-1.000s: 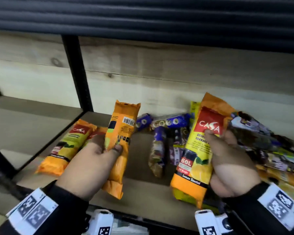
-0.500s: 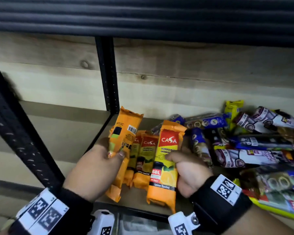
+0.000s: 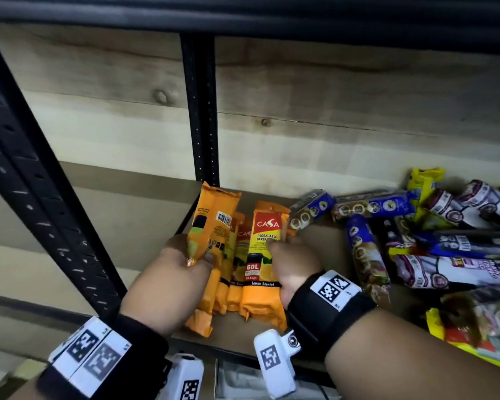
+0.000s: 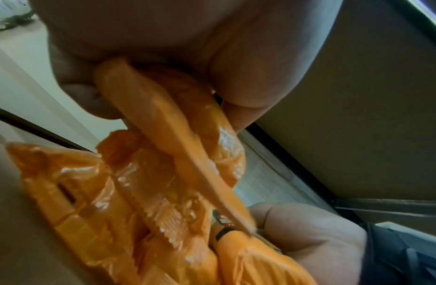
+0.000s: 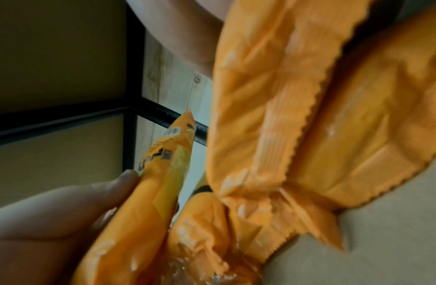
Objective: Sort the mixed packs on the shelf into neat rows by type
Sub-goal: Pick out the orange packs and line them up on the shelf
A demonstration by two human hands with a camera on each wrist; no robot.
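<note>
Several orange garbage-bag packs lie side by side at the shelf's left end. My left hand (image 3: 185, 255) grips one orange pack (image 3: 211, 223), barcode side up and tilted, at the left of the row; its bottom edge (image 4: 163, 123) runs between thumb and fingers in the left wrist view. My right hand (image 3: 283, 252) holds the rightmost orange pack (image 3: 261, 255), its red label facing up, beside two orange packs (image 3: 237, 255) lying between. The right wrist view shows that pack's crimped underside (image 5: 273, 115) and the left hand's pack (image 5: 163, 164).
A jumble of blue, purple-white and yellow packs (image 3: 430, 235) fills the shelf's right half. A black upright post (image 3: 199, 111) stands behind the orange row, and a slanted black post (image 3: 41, 197) at the left. The wooden shelf board (image 3: 324, 249) shows between the two groups.
My right hand has carried its orange pack left from the jumble and set it beside the other orange packs. The left hand keeps its pack at the left of the row.
</note>
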